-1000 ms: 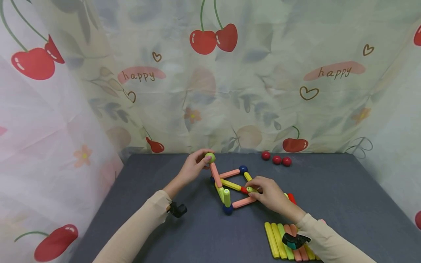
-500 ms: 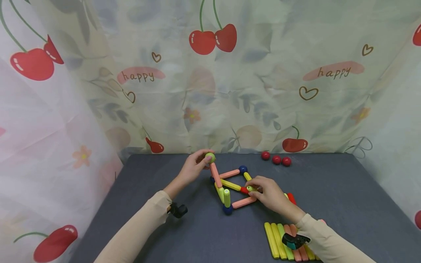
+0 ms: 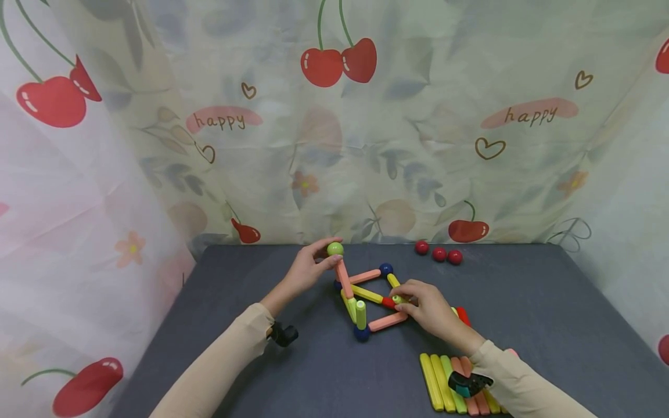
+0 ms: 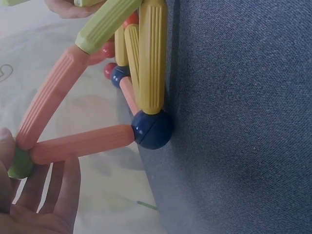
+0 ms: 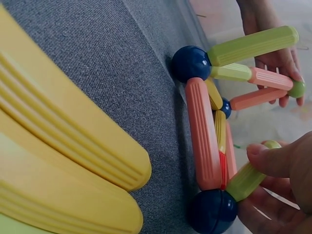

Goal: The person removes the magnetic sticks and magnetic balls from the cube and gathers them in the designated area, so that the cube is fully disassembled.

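Note:
A frame of magnetic rods and dark blue balls stands on the table. My left hand [image 3: 303,270] holds the green ball [image 3: 335,249] at its raised left corner, where two pink rods [image 4: 83,144] meet. One pink rod slopes from that ball to a light green rod, the other to a blue ball [image 4: 153,129]. My right hand [image 3: 431,310] pinches a short green rod [image 5: 246,181] that stands on the near right blue ball [image 5: 212,211]. Another green rod [image 3: 360,315] rises from the front blue ball [image 3: 362,332], touched by neither hand.
Several yellow, green and pink rods [image 3: 432,383] lie side by side at the front right, partly under my right sleeve. A red rod [image 3: 463,316] lies behind my right wrist. Red balls [image 3: 439,254] sit at the back edge, before a patterned cloth.
My left thumb has slid down from the front of the green ball towards the pink rod, so more of the ball shows. The right hand and the frame look still.

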Demonstrator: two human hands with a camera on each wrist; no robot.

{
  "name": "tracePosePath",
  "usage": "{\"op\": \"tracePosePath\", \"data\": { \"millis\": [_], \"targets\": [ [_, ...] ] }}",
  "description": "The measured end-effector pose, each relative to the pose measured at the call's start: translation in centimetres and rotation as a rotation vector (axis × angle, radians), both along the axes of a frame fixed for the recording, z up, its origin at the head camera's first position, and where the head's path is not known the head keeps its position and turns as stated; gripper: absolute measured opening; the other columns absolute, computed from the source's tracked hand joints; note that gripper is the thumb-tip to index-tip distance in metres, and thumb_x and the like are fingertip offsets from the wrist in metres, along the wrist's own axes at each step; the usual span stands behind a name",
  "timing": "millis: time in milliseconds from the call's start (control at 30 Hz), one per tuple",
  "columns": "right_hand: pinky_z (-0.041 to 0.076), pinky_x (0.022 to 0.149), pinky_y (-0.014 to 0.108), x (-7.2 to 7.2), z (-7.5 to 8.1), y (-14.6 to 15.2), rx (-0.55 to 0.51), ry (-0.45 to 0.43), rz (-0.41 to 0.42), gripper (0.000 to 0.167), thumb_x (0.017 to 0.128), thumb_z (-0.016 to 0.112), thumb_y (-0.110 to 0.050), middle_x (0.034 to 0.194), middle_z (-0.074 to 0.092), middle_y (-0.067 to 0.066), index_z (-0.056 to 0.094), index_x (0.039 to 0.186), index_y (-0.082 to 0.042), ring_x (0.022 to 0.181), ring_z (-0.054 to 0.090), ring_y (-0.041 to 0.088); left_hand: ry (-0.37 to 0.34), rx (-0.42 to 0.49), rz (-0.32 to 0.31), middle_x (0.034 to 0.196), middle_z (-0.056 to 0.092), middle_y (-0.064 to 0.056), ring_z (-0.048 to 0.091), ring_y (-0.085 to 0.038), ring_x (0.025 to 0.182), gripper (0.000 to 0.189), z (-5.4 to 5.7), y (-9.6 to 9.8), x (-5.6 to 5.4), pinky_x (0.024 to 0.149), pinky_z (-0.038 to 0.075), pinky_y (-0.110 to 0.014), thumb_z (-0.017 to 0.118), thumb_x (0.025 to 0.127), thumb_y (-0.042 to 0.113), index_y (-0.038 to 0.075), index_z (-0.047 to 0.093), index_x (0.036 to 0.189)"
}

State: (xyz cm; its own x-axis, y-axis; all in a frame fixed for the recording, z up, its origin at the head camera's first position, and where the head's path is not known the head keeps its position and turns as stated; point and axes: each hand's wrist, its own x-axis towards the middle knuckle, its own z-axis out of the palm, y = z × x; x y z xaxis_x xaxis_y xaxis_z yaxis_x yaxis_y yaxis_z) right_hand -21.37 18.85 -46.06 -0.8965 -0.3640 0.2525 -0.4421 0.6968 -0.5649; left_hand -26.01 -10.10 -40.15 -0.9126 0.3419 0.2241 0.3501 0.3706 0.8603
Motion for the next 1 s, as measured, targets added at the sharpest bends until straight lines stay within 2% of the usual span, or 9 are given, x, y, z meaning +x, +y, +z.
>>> {"op": "tracePosePath", "data": {
  "millis": [367,733,1000],
  "targets": [
    [0.056,0.075,0.025,-0.04,-0.13,0.04,-0.044,-0.012,-0.004,0.024,0.084,0.076,-0.006,0.094,0.066,-0.007,0.075,0.106,-0.016,0.085,0.058,0.010,0.004,0.000,0.001,0.121,0.068,-0.016,0.066,-0.032,0.105,0.043,0.04,0.15,-0.05,0.080,0.058,-0.032,0.062,0.098,0.016,0.014,0.056,0.140],
    [0.056,0.079,0.026,-0.21,-0.26,0.11,-0.055,-0.015,-0.020,0.024,0.085,0.076,-0.009,0.098,0.069,-0.005,0.075,0.108,-0.016,0.095,0.064,0.015,0.005,0.003,0.003,0.122,0.067,-0.016,0.066,-0.033,0.106,0.042,-0.28,0.16,-0.27,0.081,0.058,-0.033,0.062,0.098,0.018,0.015,0.056,0.140],
    [0.053,0.078,0.026,-0.31,0.11,0.06,-0.088,-0.026,-0.037,0.025,0.086,0.075,-0.009,0.099,0.068,-0.004,0.075,0.109,-0.017,0.094,0.063,0.015,0.017,-0.005,0.000,0.121,0.068,-0.016,0.066,-0.033,0.105,0.042,-0.10,0.23,-0.17,0.084,0.058,-0.042,0.062,0.098,0.018,0.013,0.057,0.140]
  ]
}}
